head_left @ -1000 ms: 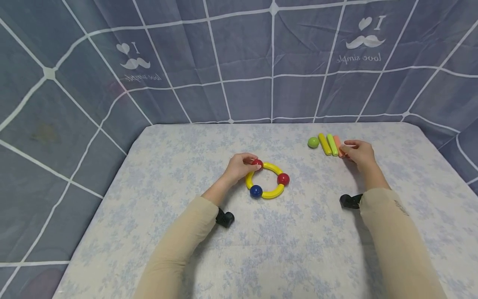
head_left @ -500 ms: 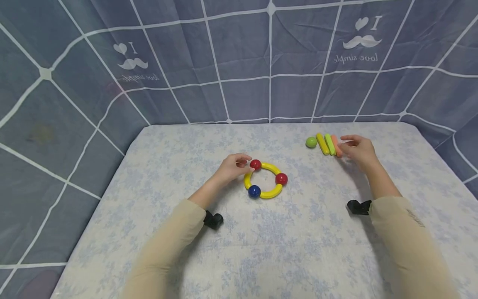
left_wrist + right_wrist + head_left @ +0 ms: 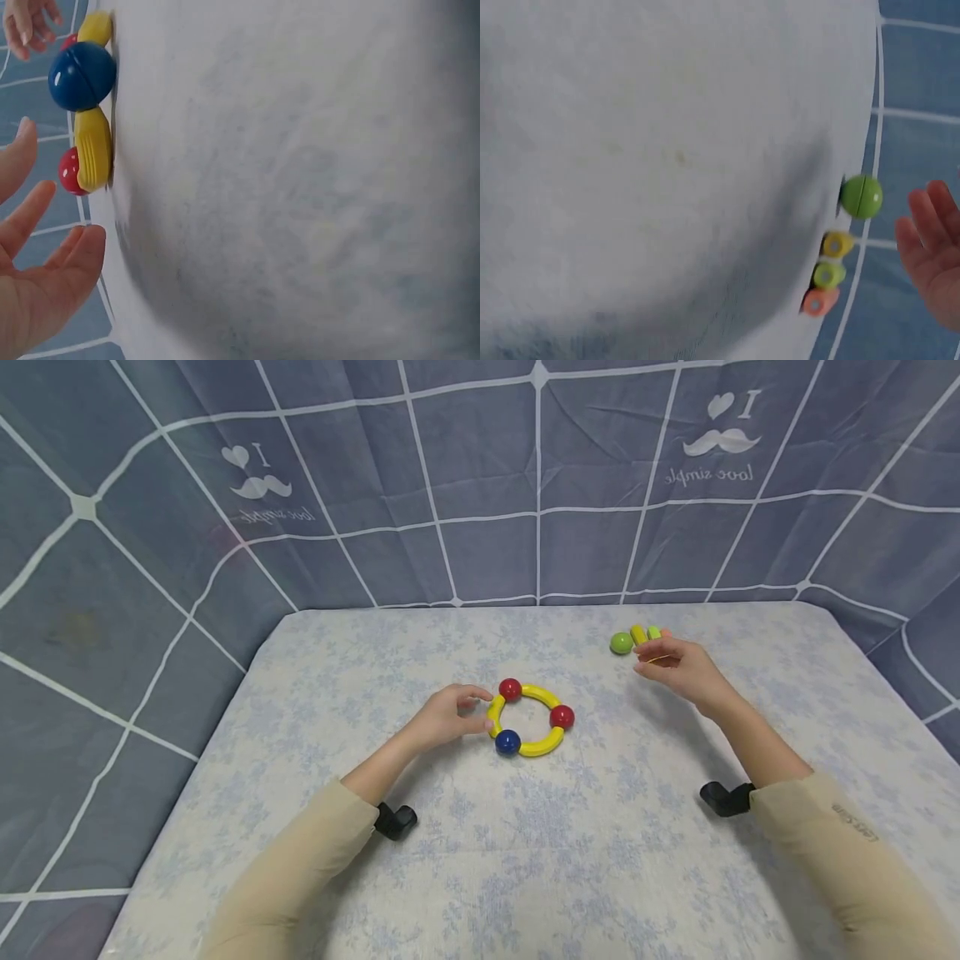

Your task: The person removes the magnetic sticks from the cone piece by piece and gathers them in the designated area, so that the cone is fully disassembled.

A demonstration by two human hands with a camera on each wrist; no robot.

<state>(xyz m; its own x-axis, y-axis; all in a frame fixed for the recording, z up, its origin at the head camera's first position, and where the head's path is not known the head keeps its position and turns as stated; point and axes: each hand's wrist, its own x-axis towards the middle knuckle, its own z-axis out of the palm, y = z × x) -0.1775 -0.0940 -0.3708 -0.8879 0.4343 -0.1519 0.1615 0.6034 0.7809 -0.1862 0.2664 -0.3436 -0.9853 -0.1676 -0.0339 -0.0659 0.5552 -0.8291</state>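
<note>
On the table lies a ring of yellow curved pieces (image 3: 538, 748) joined by two red balls (image 3: 562, 717) and a blue ball (image 3: 507, 742). My left hand (image 3: 444, 720) is at the ring's left side, thumb and fingers spread and apart from it in the left wrist view. Farther right, my right hand (image 3: 686, 675) hovers with nothing between thumb and fingers, partly covering several short sticks in the head view. The right wrist view shows a yellow stick (image 3: 837, 244), a lime stick (image 3: 829, 274) and an orange stick (image 3: 820, 301) side by side, beside a green ball (image 3: 862, 196).
A pale floral cloth (image 3: 525, 843) covers the table. Behind it and at the left hangs a blue-grey curtain (image 3: 480, 485) with white grid lines. A black wrist camera (image 3: 396, 821) sticks out from the left sleeve, another black camera (image 3: 726, 798) from the right.
The left hand has let go of the ring's upper red ball and moved left and toward the person. The right hand has left the orange stick and shifted left, toward the green ball.
</note>
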